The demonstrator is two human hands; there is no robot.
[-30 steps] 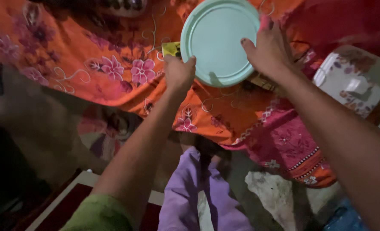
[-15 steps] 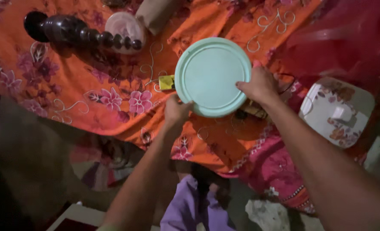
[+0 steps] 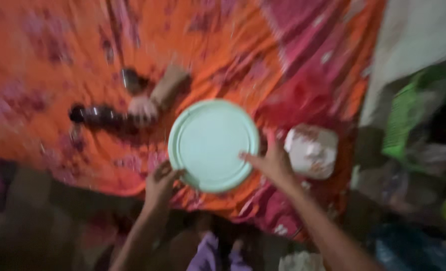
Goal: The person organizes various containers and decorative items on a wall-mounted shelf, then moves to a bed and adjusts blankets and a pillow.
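Observation:
A round pale green plate lies face down over the orange flowered cloth. My left hand grips its lower left rim. My right hand holds its right rim, fingers spread on the plate's back. The picture is blurred by camera motion.
A dark bottle and a small cup-like thing lie on the cloth left of the plate. A white patterned box sits to the right. A green basket stands at the far right. Purple cloth shows at the bottom.
The view has swung, so the plate and both hands now sit lower in the frame. More of the cloth and the right side with the green basket shows. Both hands keep their hold.

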